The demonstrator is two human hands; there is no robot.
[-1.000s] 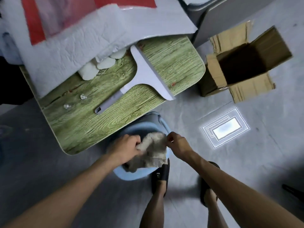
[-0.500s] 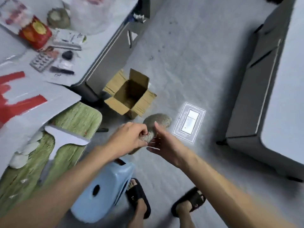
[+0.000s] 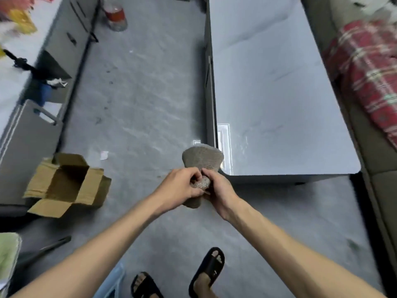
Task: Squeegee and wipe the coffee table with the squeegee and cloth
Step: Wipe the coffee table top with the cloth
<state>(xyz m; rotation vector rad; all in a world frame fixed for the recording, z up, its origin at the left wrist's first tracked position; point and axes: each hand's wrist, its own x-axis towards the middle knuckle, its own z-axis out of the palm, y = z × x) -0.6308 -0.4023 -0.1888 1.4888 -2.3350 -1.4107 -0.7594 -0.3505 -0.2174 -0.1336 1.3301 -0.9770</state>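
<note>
While the head view was blurred at its edges, the left hand (image 3: 180,186) and right hand (image 3: 219,190) were seen pressed together, both clamped on the gathered waist of the cloth (image 3: 202,157), probably to bunch it for wiping. The cloth was grey-brown, coarse and nubbly, fanning out above the grip. It was held over the floor (image 3: 139,104), just beside the near corner of the desk (image 3: 268,93), whose top was smooth, glossy and pale grey. No squeegee was in view. An open corrugated cardboard box (image 3: 66,183) lay to the left.
</note>
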